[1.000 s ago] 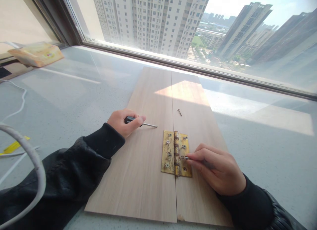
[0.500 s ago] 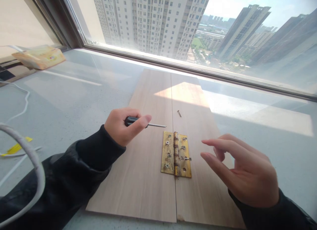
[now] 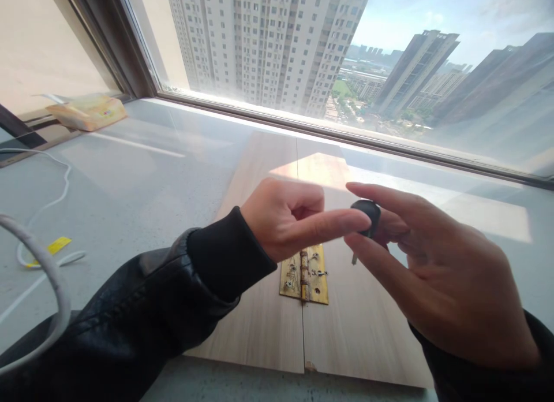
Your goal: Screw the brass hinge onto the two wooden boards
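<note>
My left hand is closed on a screwdriver, its thumb pressed against the black handle, while a short bit of the metal shank points down. My right hand is around that handle from the right, thumb and forefinger spread apart; whether its curled fingers touch the handle I cannot tell. Below my left hand, a worn brass hinge lies across the seam of two wooden boards, with several screws standing in its holes. My left hand covers the hinge's upper part, and the loose screw is out of sight.
The boards rest on a pale speckled sill beneath a large window. A tissue pack sits at the far left. White cables and a yellow tag lie along the left, with a thick cable nearer.
My left hand has moved right with the screwdriver, turning it so the shank points down. My right hand has come up around the handle. The view has shifted slightly.
</note>
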Available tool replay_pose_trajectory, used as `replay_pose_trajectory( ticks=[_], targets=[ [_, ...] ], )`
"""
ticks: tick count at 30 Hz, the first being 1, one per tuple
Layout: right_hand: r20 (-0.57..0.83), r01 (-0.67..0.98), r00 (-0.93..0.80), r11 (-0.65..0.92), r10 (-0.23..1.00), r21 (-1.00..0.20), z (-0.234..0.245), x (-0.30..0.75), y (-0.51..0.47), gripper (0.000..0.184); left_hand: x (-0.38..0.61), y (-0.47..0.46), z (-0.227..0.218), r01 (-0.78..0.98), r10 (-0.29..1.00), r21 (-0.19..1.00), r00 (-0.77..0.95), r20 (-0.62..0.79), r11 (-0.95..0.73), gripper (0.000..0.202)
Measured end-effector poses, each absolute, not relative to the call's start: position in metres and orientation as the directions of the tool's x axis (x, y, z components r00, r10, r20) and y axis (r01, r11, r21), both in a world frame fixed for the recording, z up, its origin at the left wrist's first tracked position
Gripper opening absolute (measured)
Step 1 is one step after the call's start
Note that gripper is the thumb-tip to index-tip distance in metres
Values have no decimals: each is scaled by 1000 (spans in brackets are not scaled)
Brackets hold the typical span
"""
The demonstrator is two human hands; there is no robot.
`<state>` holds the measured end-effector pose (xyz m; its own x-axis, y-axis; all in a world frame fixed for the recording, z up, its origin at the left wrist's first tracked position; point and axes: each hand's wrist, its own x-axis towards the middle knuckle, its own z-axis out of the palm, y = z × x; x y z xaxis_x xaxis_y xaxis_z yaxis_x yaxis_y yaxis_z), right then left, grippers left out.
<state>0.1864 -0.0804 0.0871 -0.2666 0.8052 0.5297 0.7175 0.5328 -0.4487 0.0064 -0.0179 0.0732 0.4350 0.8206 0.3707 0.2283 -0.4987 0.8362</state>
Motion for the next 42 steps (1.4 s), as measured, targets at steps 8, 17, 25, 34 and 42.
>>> replay_pose_trajectory(
  ticks=[8, 17, 25, 34, 42],
  targets=[
    [405, 345, -196, 450, 893, -824, 51, 210, -70, 30, 2, 59, 12, 428, 903, 812, 339, 263, -397, 53],
    [364, 232, -235, 416, 901, -879, 27, 211, -68, 27, 1, 62, -11, 489, 888, 767, 400, 227, -416, 49],
    [388, 405, -386, 531, 837, -744, 43, 218, -74, 34, 2, 62, -12, 484, 890, 773, 396, 224, -410, 46],
    [454, 625, -580, 726, 677, -285, 82, 216, -79, 32, 0, 63, -15, 490, 883, 753, 389, 263, -440, 43],
    [377, 679, -613, 707, 695, -198, 81, 219, -83, 14, 0, 63, -14, 476, 880, 758, 388, 276, -447, 43]
  ],
)
